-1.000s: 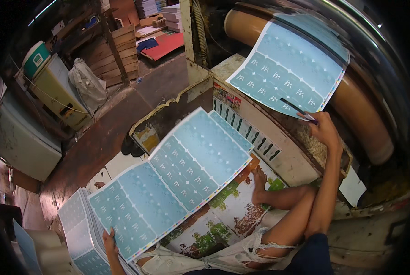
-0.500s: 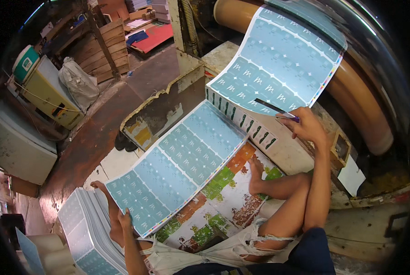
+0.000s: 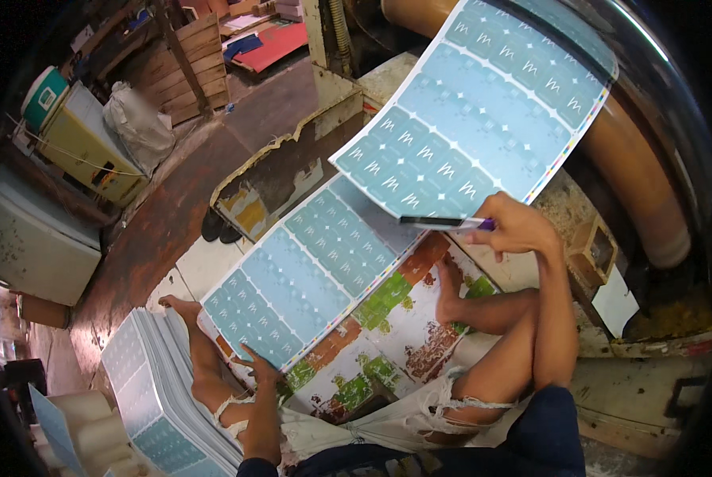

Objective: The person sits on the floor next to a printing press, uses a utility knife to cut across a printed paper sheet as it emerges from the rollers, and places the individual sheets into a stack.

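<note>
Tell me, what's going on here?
Someone is handling printed blue-green sheets. The right-hand grip is closed on a dark-bladed tool with a purple handle, at the near edge of an upper sheet that slopes down past a big brown roller. The left-hand grip, fingers spread, is at the near end of a lower sheet. A thick stack of similar sheets stands to the left.

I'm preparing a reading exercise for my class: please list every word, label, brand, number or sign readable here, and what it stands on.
Upper printed sheet: one white script letter, repeated on teal blocks; legible, but not copied here.
Lower printed sheet: similar white marks, repeated.
Stack of sheets: print too small to read.
Teal-and-white container: pale label, too small to read.
</note>
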The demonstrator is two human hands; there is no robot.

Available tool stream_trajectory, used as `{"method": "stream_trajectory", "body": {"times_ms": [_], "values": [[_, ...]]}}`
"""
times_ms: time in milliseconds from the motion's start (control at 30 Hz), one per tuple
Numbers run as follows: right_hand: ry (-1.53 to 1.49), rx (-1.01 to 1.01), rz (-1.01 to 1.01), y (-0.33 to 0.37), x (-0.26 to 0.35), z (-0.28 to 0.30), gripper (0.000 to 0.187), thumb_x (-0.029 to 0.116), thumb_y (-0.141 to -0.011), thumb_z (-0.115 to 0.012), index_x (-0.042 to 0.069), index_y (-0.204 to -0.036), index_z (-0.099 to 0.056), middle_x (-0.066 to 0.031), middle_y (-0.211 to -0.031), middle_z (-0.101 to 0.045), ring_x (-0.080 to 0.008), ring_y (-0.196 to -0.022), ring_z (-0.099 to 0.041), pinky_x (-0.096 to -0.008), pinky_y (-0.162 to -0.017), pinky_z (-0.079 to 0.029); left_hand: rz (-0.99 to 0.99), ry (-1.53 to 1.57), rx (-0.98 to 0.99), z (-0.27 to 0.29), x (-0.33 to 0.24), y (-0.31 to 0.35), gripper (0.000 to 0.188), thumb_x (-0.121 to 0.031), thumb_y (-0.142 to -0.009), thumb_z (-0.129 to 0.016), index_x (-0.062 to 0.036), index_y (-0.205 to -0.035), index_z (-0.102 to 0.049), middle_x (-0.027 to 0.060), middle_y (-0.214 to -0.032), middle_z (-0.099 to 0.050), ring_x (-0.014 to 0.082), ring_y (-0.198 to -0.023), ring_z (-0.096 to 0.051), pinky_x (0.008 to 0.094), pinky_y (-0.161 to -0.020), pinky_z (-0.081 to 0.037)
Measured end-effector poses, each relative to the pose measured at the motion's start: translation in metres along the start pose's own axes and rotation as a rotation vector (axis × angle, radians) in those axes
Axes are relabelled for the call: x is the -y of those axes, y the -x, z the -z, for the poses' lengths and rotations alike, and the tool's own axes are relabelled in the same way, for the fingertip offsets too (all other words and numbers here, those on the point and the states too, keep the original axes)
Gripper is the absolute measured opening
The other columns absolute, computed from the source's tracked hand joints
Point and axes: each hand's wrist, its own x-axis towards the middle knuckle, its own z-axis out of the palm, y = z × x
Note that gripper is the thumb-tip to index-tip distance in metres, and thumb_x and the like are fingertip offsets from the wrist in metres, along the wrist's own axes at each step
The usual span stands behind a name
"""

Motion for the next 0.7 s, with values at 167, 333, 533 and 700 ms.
{"method": "stream_trajectory", "body": {"times_ms": [167, 333, 533, 700], "values": [[0.075, 0.185, 0.051, -0.021, -0.002, -0.027, 0.015, 0.010, -0.080, -0.069, -0.004, -0.083, -0.071, -0.0122, -0.053, -0.062, -0.0174, -0.045, -0.063, -0.0310, -0.045, -0.050, -0.153, 0.042, 0.121, 0.035, -0.001, 0.030, 0.163, -0.014, -0.046, -0.096, -0.0245, -0.145, 0.033, 0.0322, -0.147, 0.034, 0.0441, -0.117, -0.054, 0.0453, -0.094, -0.051], [0.095, 0.337, 0.087, -0.026, 0.012, -0.040, 0.018, 0.014, -0.076, -0.068, -0.004, -0.072, -0.069, -0.0129, -0.056, -0.065, -0.0213, -0.050, -0.065, -0.0327, -0.048, -0.050, -0.255, -0.336, 0.274, 0.071, -0.084, 0.082, 0.162, -0.048, -0.044, -0.095, -0.0040, -0.149, 0.019, 0.0370, -0.148, 0.028, 0.0501, -0.144, -0.002, 0.0686, -0.111, -0.004], [0.093, 0.476, 0.133, -0.042, 0.013, -0.060, 0.021, 0.016, -0.075, -0.070, -0.004, -0.068, -0.067, -0.0109, -0.056, -0.066, -0.0200, -0.052, -0.066, -0.0341, -0.049, -0.050, -0.111, 1.563, 1.312, 0.110, -0.248, 0.158, 0.080, -0.056, -0.093, -0.054, 0.0052, -0.142, -0.035, 0.0188, -0.143, -0.040, 0.0374, -0.121, -0.052, 0.0516, -0.101, -0.046], [0.027, 0.495, 0.158, -0.052, -0.006, -0.094, 0.024, 0.022, -0.076, -0.073, -0.002, -0.076, -0.069, -0.0106, -0.059, -0.066, -0.0216, -0.055, -0.066, -0.0345, -0.050, -0.050, -0.028, 1.688, 1.235, 0.143, -0.323, 0.180, 0.042, -0.023, -0.094, -0.063, 0.0029, -0.124, -0.048, 0.0163, -0.110, -0.061, 0.0269, -0.099, -0.063, 0.0458, -0.088, -0.054]]}}
